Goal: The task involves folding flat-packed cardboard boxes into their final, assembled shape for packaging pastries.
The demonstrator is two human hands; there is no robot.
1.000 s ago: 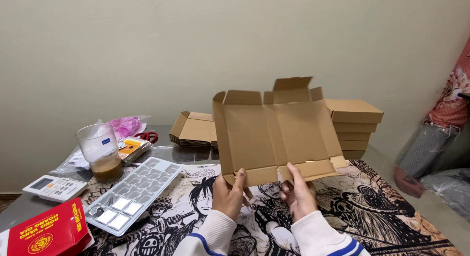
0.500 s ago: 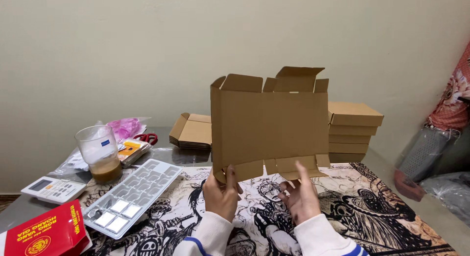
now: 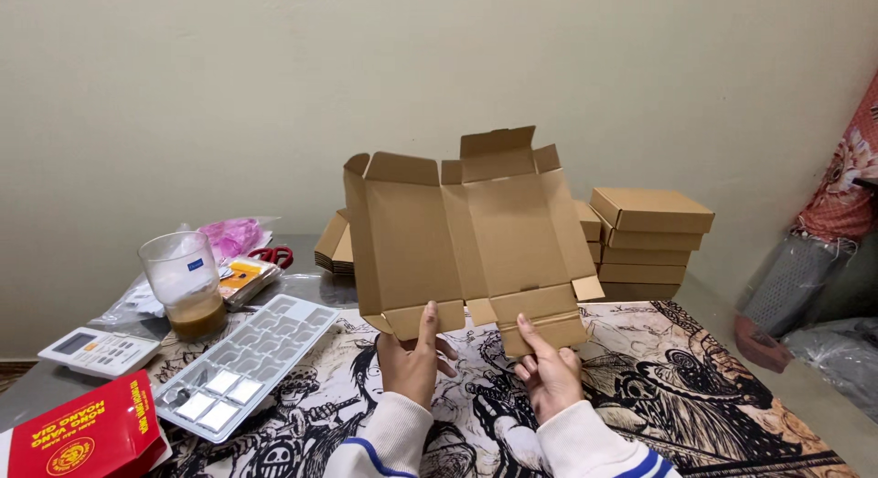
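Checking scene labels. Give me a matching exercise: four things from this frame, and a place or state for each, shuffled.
Things:
1. flat cardboard box
2. plastic cup
3. stack of closed boxes
4. red packet

Places or states:
A. bottom left corner of the table
B. held upright by the left hand and right hand
C. behind, to the right, near the wall
D. holds brown liquid, left of the grey tray

Pairs: 1-B, 2-D, 3-C, 4-A

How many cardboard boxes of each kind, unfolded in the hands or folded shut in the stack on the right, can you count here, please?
Unfolded cardboard box, held up by the left hand and right hand: 1
Folded boxes stacked at the right: 4
Total: 5
More cardboard lies behind the held box; I cannot count it.
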